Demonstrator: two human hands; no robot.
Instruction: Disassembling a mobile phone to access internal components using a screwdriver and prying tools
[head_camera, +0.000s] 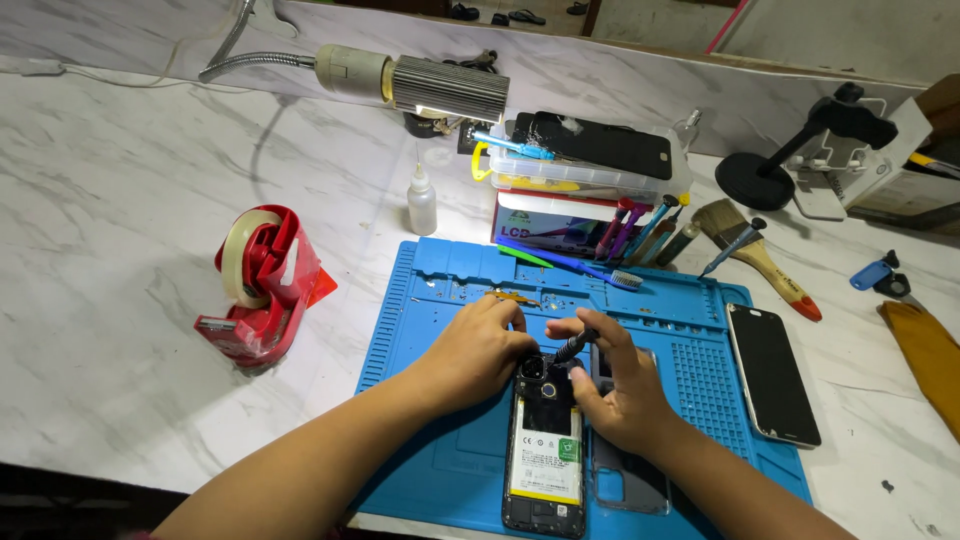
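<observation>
Head view, lower centre of frame. An opened phone (545, 445) lies back-up on a blue work mat (420, 300), its battery and inner board exposed, top end pointing toward the upper edge of the frame.

Left hand (478, 352): rests at the upper left corner of the opened phone, fingers curled down onto its top edge, pressed against the frame. It holds no separate object that I can see.

Right hand (620, 385): sits just right of the phone's top end. Thumb and forefinger are pinched on a dark screwdriver (573, 347), which slants down and left, tip at the phone's upper part near the camera. Exact contact point of the tip is hidden by the fingers.

Under the right hand, just beside the phone, lies a grey back cover (625, 480), partly hidden.

Surroundings: a second phone (772, 372) lies screen-up at the mat's right edge. Red tape dispenser (262, 285) at left, on the white marble table (120, 200). Small white squeeze bottle (422, 200) above the mat's upper left corner. Gooseneck lamp (420, 82) at top centre. A clear parts box (580, 170) behind the mat, a row of screwdrivers (640, 230) leaning on the box beneath it. Paintbrush (758, 255) at upper right of the mat.
</observation>
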